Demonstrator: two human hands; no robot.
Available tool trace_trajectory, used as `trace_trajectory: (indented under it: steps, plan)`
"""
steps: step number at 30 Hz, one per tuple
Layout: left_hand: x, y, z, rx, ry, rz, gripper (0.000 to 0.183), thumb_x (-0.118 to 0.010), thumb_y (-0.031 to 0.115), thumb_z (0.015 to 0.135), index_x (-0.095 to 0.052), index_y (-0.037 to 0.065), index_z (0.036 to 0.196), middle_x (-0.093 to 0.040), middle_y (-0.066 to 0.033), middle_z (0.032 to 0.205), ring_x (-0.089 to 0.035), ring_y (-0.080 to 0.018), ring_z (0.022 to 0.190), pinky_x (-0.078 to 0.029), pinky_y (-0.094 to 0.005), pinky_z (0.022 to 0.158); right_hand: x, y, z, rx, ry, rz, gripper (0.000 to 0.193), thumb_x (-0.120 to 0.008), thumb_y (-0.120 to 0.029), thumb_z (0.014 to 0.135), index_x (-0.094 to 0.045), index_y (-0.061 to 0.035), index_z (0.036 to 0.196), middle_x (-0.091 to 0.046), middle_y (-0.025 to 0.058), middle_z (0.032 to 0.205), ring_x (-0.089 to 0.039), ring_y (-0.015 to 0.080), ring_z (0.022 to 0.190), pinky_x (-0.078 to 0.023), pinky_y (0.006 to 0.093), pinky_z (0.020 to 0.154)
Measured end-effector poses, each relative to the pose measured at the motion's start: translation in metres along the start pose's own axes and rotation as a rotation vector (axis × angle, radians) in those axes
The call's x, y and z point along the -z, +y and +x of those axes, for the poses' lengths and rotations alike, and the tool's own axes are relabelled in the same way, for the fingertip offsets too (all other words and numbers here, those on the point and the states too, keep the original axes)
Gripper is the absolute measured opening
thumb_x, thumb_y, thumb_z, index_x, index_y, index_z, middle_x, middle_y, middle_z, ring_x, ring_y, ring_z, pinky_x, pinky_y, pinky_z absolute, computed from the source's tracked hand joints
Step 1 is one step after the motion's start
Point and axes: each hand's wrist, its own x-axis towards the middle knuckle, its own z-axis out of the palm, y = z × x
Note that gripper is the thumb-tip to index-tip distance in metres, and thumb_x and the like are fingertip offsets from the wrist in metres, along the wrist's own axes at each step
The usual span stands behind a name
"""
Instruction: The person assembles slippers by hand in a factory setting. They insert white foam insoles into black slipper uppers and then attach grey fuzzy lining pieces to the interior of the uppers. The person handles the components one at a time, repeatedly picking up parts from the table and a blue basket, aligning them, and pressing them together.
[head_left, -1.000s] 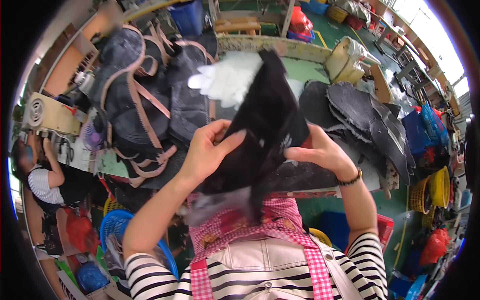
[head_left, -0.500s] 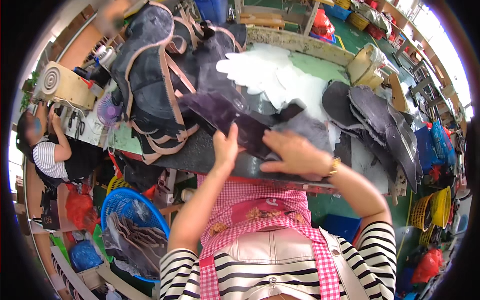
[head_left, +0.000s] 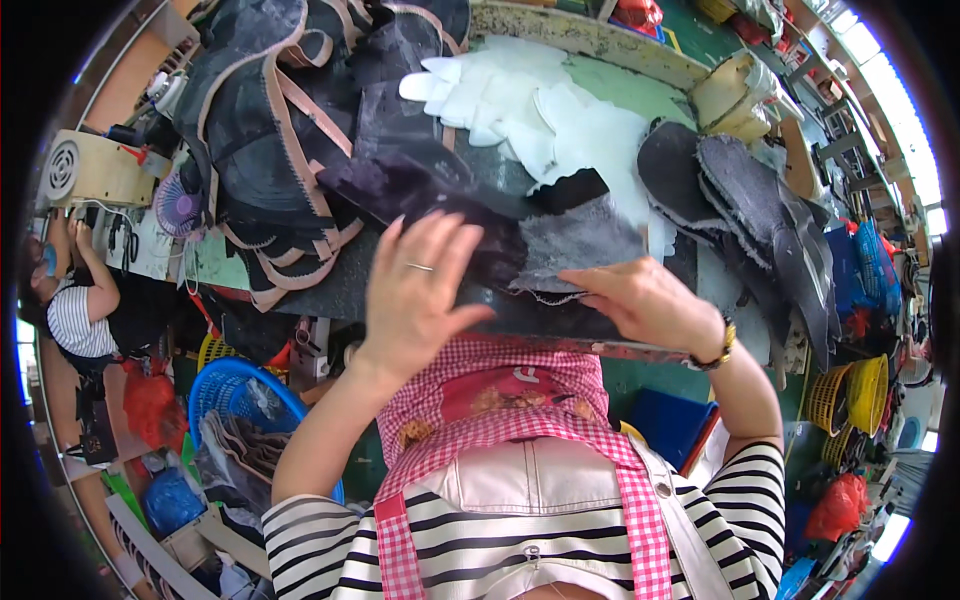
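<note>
A glossy dark purple-black leather piece (head_left: 400,195) lies across the front of the worktable. At its right end is a grey fuzzy-faced piece (head_left: 580,240) with a ragged lower edge; whether the two are joined I cannot tell. My right hand (head_left: 655,305) pinches the lower edge of the grey piece between thumb and fingers. Spread fingers and a ring show on my left hand (head_left: 415,295), which is over the near edge of the leather and holds nothing. Beyond lie overlapping white cut sheets (head_left: 570,115).
Black shaped pieces with tan zigzag-edged strips (head_left: 265,165) are heaped at the left. Dark fuzzy-edged pieces (head_left: 740,190) are stacked at the right. A blue basket (head_left: 215,385) with grey pieces stands below left. A co-worker (head_left: 85,310) sits at a far-left bench beside a purple fan (head_left: 178,205).
My left hand has let go of the dark leather and opened. My right hand has gone from lying flat on the grey piece to pinching its edge. The whole view has shifted slightly.
</note>
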Motion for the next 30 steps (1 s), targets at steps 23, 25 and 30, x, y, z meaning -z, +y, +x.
trace_trajectory:
  steps: [23,25,30]
  plan:
    - [0.118,0.031,0.02,0.254,-0.394,-1.109,0.032,-0.079,0.019,0.079,-0.066,0.0,0.102,-0.051,0.0027,0.068,-0.042,-0.0048,0.067,-0.039,-0.0236,0.061,0.057,-0.086,0.087,0.539,-0.038,0.218,0.037,-0.082,-0.03,0.074,-0.063,-0.0008,0.086,-0.058,0.0108,0.068,-0.055,0.0269,0.059,-0.044,0.0329,0.057]
    - [0.126,0.029,0.012,0.294,-0.395,-1.111,0.032,-0.079,0.02,0.08,-0.066,0.001,0.101,-0.048,0.005,0.066,-0.04,-0.0041,0.065,-0.037,-0.0234,0.059,0.047,-0.096,0.092,0.374,-0.168,0.18,0.031,-0.079,-0.027,0.078,-0.061,-0.0011,0.078,-0.053,0.0135,0.064,-0.05,0.0305,0.058,-0.042,0.0344,0.055]
    - [0.142,0.015,-0.017,0.442,-0.179,-0.934,0.025,-0.078,0.023,0.083,-0.061,0.004,0.079,-0.025,0.0083,0.061,-0.025,-0.0037,0.059,-0.024,-0.0209,0.054,0.038,-0.111,0.142,0.447,-0.094,0.233,0.027,-0.071,-0.027,0.085,-0.062,-0.002,0.082,-0.057,0.0126,0.07,-0.055,0.0223,0.063,-0.043,0.0338,0.058]
